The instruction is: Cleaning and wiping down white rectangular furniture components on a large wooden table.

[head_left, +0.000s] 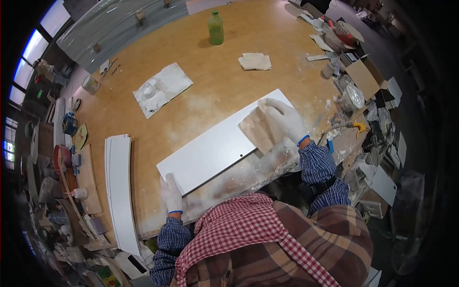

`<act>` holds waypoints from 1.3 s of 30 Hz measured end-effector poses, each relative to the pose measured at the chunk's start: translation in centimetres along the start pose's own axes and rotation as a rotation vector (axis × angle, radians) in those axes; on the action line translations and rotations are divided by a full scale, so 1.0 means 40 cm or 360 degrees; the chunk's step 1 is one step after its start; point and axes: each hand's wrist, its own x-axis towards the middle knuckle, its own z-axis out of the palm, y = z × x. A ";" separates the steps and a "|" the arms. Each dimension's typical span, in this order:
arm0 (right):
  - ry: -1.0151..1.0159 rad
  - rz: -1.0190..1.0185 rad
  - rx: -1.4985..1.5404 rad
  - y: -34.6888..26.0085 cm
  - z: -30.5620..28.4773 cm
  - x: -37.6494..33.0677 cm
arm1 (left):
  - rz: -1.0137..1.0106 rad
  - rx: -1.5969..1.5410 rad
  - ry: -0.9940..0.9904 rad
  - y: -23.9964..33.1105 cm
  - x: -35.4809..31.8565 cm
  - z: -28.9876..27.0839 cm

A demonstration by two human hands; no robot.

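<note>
White rectangular board (215,148) lay aslant on the wooden workbench (205,103), near its front edge, directly before the worker; presumably kept there so both ends were within reach. Left hand (171,193), in a white glove, was at the board's near left corner, thumb against the end; likely steadying it. Whether its other fingers gripped underneath I couldn't tell. Right hand (287,118), gloved too, was over the board's right end, fingers together and closed on the upper part of a tan sheet (258,131), cloth or paper unclear. The sheet's lower part hung past the board's near edge.

Stack of long white strips (118,191) stood apart at left, perhaps set there to leave working room. Farther off: folded cream cloth (255,61), green bottle (216,31), and a pale sheet (174,79) under a small white container (148,91), probably protecting the bench-top.
</note>
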 end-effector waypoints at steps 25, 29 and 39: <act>0.0057 -0.0311 -0.1493 0.195 0.083 0.117 | 0.0451 0.1137 -0.0110 -0.055 0.009 -0.043; 0.0151 -0.0834 -0.1357 0.089 0.254 0.047 | 0.0048 0.0063 0.0004 0.002 0.019 0.034; -0.0741 -0.1627 -0.0637 -0.270 0.698 -0.201 | -0.0660 -0.1601 -0.0123 -0.047 0.036 0.033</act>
